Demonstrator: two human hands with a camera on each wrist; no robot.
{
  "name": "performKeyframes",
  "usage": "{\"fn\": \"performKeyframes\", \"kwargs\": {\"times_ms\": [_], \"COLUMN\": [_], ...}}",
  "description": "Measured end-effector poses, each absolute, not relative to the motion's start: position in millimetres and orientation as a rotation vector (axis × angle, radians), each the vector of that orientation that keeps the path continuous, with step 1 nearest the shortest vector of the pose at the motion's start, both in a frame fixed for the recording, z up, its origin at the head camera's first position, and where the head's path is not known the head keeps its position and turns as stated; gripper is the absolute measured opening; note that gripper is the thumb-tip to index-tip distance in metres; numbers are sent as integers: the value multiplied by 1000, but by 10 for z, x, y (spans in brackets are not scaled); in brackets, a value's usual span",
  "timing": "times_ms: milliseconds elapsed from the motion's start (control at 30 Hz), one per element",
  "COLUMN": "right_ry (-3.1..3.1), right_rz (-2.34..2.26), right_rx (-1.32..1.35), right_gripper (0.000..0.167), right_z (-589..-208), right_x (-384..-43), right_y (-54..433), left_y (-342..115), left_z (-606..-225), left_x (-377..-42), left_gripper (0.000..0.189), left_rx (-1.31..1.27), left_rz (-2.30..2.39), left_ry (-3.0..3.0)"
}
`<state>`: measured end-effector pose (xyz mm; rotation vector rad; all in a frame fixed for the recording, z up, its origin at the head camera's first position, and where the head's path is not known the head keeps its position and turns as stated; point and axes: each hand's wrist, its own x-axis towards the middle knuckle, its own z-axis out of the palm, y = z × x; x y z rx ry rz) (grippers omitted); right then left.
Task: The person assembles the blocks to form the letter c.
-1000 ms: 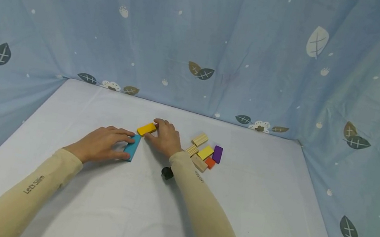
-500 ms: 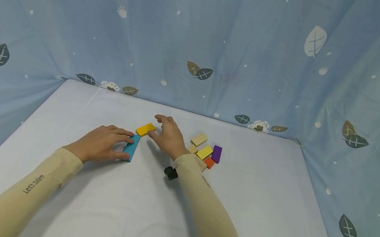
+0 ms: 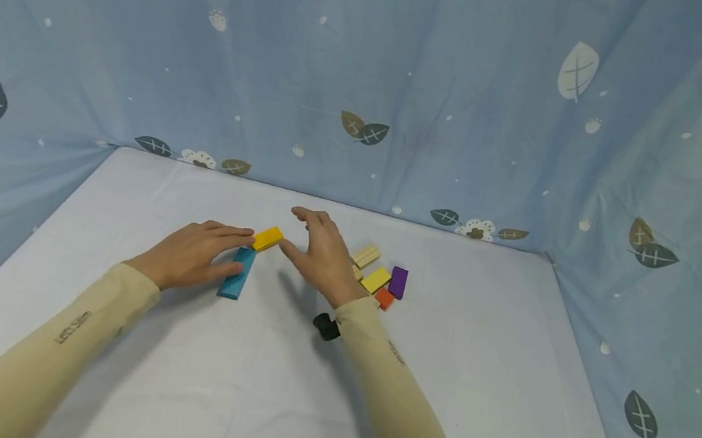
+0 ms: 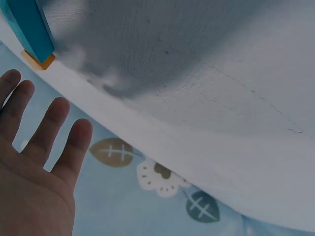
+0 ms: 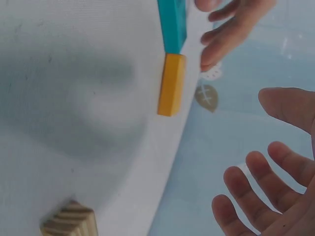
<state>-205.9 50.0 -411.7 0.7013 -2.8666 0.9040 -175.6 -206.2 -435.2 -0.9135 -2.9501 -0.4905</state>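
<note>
Head view: left hand and right hand, fingers relaxed, flank an amber block

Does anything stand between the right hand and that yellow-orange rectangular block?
Nothing visible does: only open space shows between the right hand and the yellow-orange rectangular block. The flat teal block lies at its other end.

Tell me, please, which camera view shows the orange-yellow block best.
The right wrist view: the orange-yellow block is large and nearly whole there. The head view shows it small; the left wrist view shows only part, past the blue block.
</note>
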Motion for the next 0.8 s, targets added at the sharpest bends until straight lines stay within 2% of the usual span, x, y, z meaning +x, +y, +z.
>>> {"fn": "performKeyframes", "kwargs": {"times_ms": [300, 800], "right_ry": [-2804, -2864], "right_rz": [881, 997], "right_rx": [765, 673], "right_gripper": [60, 60], "right_z": [-4013, -4116], "right_x": [-1926, -1735], "right_y": [768, 1310], "left_y": [-2021, -1982], "left_z": [-4370, -4369], "left_x": [-1830, -1848], "left_gripper": [60, 51], "left_rx": [-958, -993], "left_rz": [-432, -353], "left_ry": [-3036, -2981]}}
